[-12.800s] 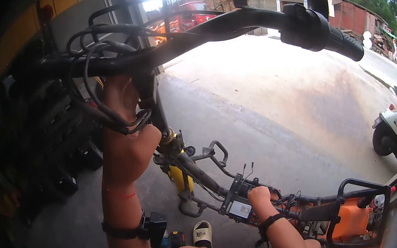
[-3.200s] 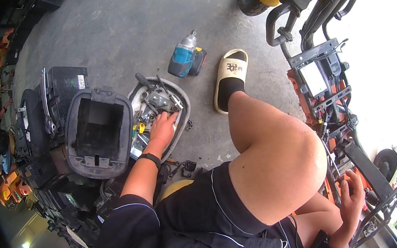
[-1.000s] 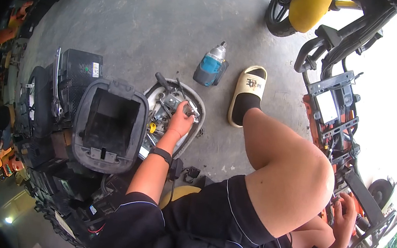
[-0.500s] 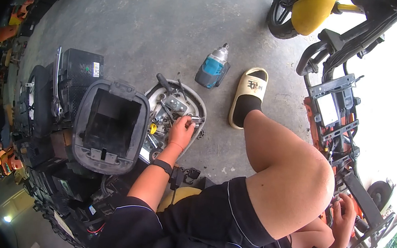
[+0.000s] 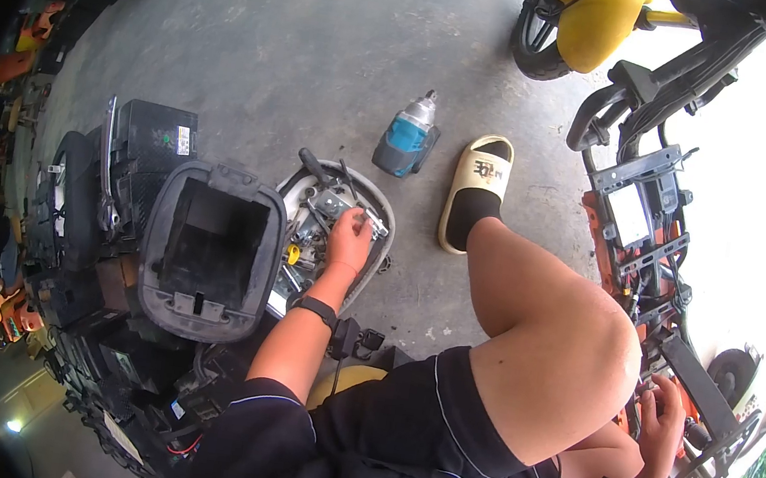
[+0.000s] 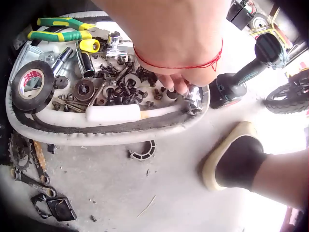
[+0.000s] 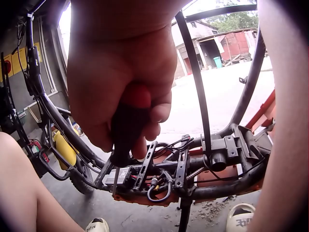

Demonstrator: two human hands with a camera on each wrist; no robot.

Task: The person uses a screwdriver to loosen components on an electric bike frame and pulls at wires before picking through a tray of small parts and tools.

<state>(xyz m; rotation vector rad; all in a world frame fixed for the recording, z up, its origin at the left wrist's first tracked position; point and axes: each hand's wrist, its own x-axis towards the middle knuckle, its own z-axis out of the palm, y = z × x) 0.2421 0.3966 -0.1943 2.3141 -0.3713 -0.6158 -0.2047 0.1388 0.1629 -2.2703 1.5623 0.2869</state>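
My left hand [image 5: 348, 242] reaches into a white, grey-rimmed tray [image 6: 63, 140] of mixed hardware. In the left wrist view its curled fingertips are right at a chrome socket-like piece [image 6: 193, 100] by the tray's end; I cannot tell whether they pinch it. Around it lie loose bolts [image 6: 130, 89], green-and-yellow pliers [image 6: 60, 36], a roll of black tape [image 6: 33, 87] and a white handle [image 6: 113, 113]. My right hand [image 7: 125, 67] grips a screwdriver [image 7: 129, 121] by its red-and-black handle, shaft downward, above the bare scooter frame [image 7: 193, 166].
A teal impact wrench [image 5: 406, 136] lies on the floor between the tray and my slippered foot [image 5: 476, 193]. An open black plastic bucket [image 5: 160, 239] stands left of the tray. Spanners [image 6: 34, 183] lie on the floor nearby. The scooter frame runs along the right.
My left hand has gone from the scooter's handlebar to the tray, where it shifts slightly among the parts. The right hand stays nearly still lately. My gaze has turned down to the floor.
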